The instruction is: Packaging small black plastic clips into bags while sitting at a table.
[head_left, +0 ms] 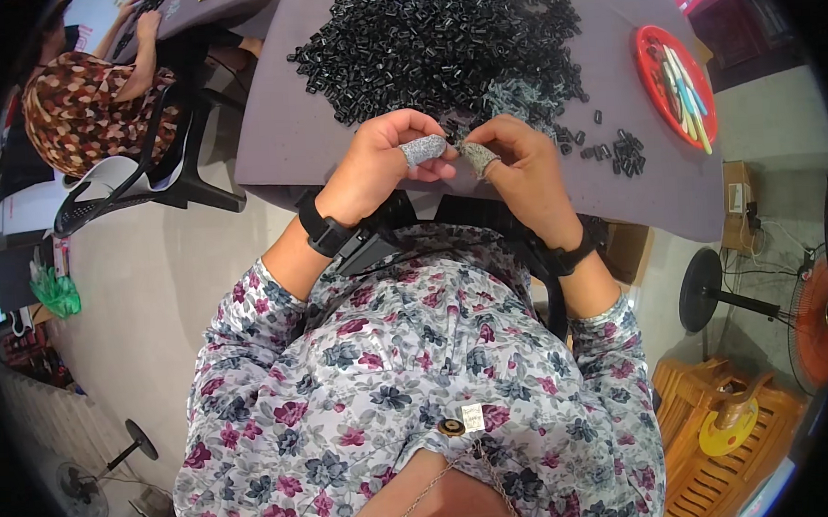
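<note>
My left hand [387, 163] and my right hand [524, 166] meet over the table's near edge, fingertips almost touching. Both are closed in a pinch, and a grey knitted cover wraps each thumb. Between the fingertips is a small dark piece [456, 146], too small and too hidden to make out fully. Just beyond spreads a large heap of small black plastic pieces [423, 50]. Small grey pieces [523, 101] lie in a patch at its near right side. To the right of my right hand sits a little group of loose black pieces [626, 152].
A red round tray [651, 86] with several slim-handled tools stands at the table's right. Another person [102, 106] sits at far left beside a black chair [166, 181]. An orange plastic chair [718, 439] and an orange fan [816, 319] are at lower right.
</note>
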A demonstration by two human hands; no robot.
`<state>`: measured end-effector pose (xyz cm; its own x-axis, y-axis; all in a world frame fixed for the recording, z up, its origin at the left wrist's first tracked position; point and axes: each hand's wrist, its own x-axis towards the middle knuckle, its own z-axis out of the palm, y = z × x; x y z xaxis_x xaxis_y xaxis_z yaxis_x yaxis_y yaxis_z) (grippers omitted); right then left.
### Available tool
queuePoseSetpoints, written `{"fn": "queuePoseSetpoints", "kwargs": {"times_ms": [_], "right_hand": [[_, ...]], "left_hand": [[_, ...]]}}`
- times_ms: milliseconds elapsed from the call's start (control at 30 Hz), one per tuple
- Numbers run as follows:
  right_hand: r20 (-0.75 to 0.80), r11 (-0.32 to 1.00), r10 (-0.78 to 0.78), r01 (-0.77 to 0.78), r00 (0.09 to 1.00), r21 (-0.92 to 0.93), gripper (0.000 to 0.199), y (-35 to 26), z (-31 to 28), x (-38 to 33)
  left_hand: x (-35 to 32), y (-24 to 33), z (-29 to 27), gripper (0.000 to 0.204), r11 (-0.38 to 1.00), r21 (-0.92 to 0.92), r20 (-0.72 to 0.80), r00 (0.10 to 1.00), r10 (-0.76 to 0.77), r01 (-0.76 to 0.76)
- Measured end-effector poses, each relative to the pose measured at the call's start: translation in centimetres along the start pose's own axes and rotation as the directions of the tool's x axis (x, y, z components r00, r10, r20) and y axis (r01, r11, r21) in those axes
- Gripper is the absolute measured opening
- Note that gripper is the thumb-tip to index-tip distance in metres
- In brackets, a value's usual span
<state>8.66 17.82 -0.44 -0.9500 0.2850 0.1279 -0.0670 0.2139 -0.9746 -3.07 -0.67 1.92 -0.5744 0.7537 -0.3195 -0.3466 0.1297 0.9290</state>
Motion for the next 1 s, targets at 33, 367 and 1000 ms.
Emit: {"fn": "queuePoseSetpoints", "kwargs": {"times_ms": [33, 367, 1000], "right_hand": [[-0.005, 0.999, -0.017, 0.017, 1.0, -0.037, 0.012, -0.4, 0.0, -0.1], [0.057, 0.994, -0.045, 0.051, 0.997, -0.1, 0.011, -0.9, 0.1, -0.1], [0.233, 0.972, -0.088, 0.134, 0.968, -0.191, 0.016, -1.3, -0.2, -0.1]], "left_hand": [[0.0, 0.0, 0.0, 0.012, 1.0, -0.01, -0.006, 1.0, -0.006, 0.006], [0.1, -1.3, 0.2, 0.009, 1.0, -0.017, 0.011, 1.0, 0.023, -0.022], [-0.9, -2.2, 0.4, 0.007, 0.989, 0.097, 0.11, 0.989, 0.101, -0.112]]}}
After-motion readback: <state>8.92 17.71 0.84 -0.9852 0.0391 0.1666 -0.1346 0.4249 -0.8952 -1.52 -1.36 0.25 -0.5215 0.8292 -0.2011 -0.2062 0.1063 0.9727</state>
